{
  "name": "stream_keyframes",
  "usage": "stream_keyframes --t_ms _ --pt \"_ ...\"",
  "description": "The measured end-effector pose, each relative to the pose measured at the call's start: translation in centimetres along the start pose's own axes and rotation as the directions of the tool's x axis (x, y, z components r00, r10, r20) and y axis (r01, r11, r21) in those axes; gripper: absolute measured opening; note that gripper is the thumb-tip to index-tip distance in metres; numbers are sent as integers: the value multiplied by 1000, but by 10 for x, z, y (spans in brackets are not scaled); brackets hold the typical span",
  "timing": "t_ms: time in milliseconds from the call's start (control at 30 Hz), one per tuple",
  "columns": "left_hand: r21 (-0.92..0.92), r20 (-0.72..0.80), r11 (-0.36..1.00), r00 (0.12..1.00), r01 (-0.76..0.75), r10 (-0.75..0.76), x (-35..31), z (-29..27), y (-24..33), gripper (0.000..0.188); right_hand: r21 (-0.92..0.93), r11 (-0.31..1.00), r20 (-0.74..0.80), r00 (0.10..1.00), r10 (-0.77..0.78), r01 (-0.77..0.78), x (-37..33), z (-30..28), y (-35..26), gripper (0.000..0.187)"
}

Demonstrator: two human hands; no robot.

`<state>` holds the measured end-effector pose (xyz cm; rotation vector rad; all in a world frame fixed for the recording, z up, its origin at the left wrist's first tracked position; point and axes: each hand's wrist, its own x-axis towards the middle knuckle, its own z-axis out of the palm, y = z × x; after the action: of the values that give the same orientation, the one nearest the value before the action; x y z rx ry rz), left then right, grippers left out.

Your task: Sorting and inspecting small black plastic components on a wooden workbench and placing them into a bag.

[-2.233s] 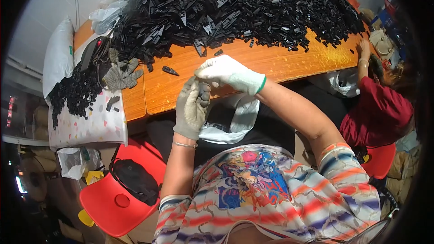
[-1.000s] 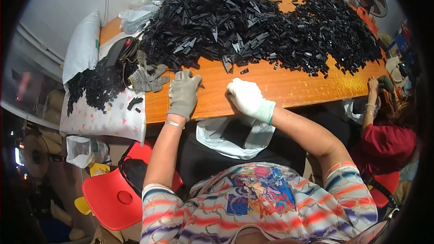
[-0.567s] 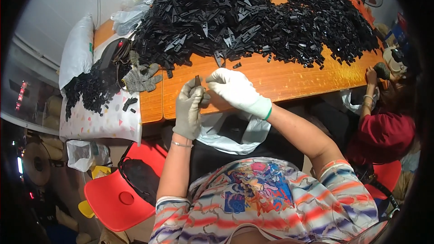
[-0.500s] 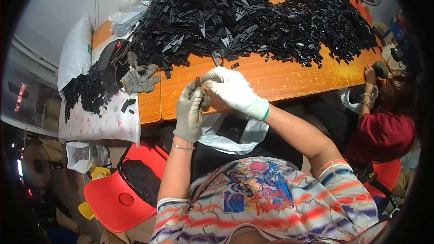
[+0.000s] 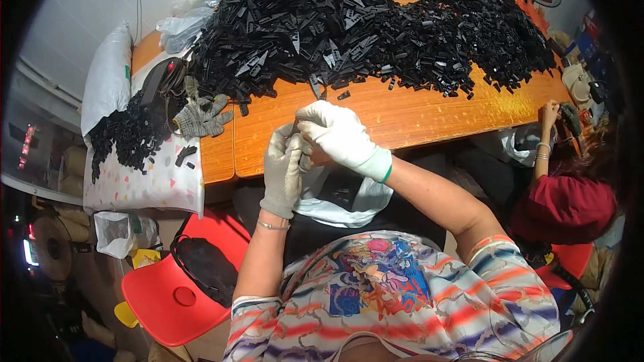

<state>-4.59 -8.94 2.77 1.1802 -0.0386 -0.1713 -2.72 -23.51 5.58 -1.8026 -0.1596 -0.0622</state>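
My left hand (image 5: 282, 166), in a grey-beige glove, is closed around a small dark plastic piece (image 5: 295, 127) that is mostly hidden by the fingers. The white-gloved right hand (image 5: 341, 135) pinches at the upper end of the same piece, its fingertips touching the left ones. Both hands are above the front edge of the orange wooden table (image 5: 429, 121). Just beyond them a pointed black plastic piece (image 5: 317, 87) lies at the foot of a large heap of black plastic parts (image 5: 295, 27).
More small black parts (image 5: 483, 33) are heaped at the far right. On the left lie a grey knitted glove (image 5: 201, 117), a white sack (image 5: 111, 77) and spilled black bits (image 5: 124, 137). An open white bag (image 5: 349, 211) hangs below my hands. A co-worker in a red sleeve (image 5: 570, 208) sits at right.
My right hand has closed in on the left one, its fingertips now covering the top of the dark piece that stood visible before. The left hand has barely moved.
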Motion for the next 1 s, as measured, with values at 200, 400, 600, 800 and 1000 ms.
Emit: stream_keyframes --t_ms 200,400,600,800,1000 --pt "100 0 995 1000 -27 27 -4 2 -5 21 -362 917 57 986 -158 168 -2 -6 0 22" --pt "378 -121 922 983 -84 139 -2 8 -23 17 -594 668 267 893 -361 448 1 -3 18 14" --pt "428 -193 901 981 73 13 9 19 -22 23 -631 669 237 918 -317 393 -5 -3 34 12" --pt "342 -139 936 989 88 -42 16 22 -16 23 -565 794 88 973 -212 224 -6 -10 20 15" --pt "166 -39 963 977 211 -208 -7 16 -12 20 -59 992 247 961 125 -114 -1 -39 22 31"
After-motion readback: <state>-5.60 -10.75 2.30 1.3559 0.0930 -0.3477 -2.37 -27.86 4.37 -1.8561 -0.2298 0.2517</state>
